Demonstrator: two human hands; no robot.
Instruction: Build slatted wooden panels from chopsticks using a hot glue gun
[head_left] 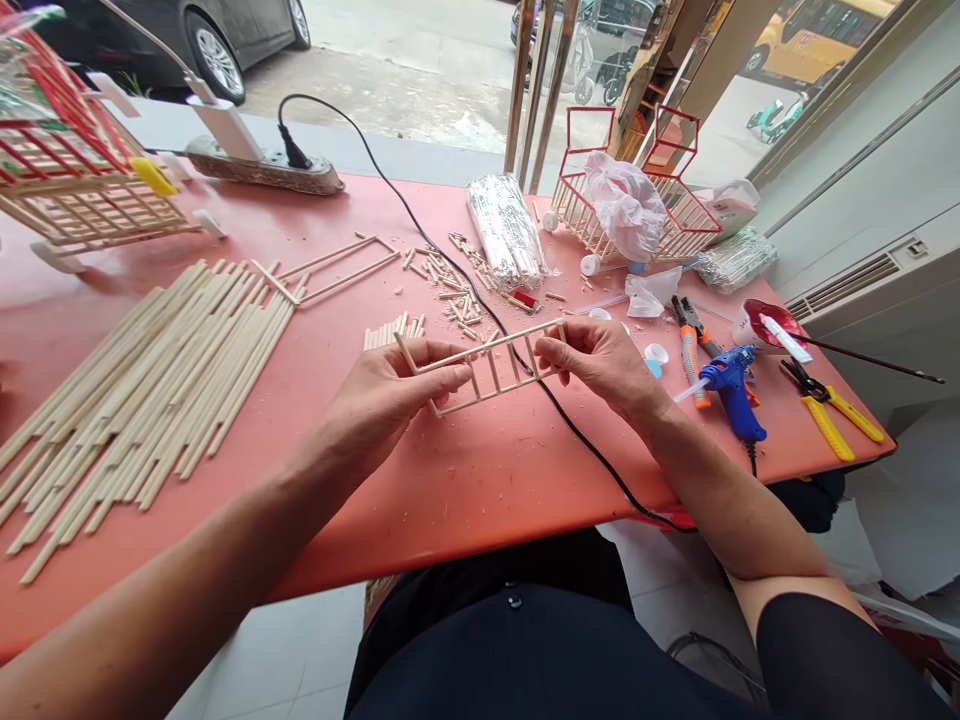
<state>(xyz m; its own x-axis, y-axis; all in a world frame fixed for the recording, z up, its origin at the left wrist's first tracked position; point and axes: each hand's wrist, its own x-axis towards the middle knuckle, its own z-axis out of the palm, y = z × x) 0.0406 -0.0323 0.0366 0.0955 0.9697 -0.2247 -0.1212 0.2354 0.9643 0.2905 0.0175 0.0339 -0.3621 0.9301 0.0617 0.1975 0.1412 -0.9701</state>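
Observation:
Between my two hands is a small ladder-like frame of wooden sticks (493, 370), held above the front of the table. My left hand (401, 385) pinches its left end with thumb and fingers. The right end is gripped by my right hand (581, 360). Several short rungs join the frame's two long sticks. Just behind my left hand lies a small row of short sticks (394, 332). A larger stick frame (349, 270) rests farther back, its near end on a pile of long wooden sticks (150, 390).
A blue glue gun (731, 385), orange-handled pliers (690, 350) and yellow-handled cutters (829, 405) lie at right. A black cable (420, 225) crosses the pink table (360, 510). Stick models (637, 205) stand at the back right and far left. A power strip (262, 172) sits behind.

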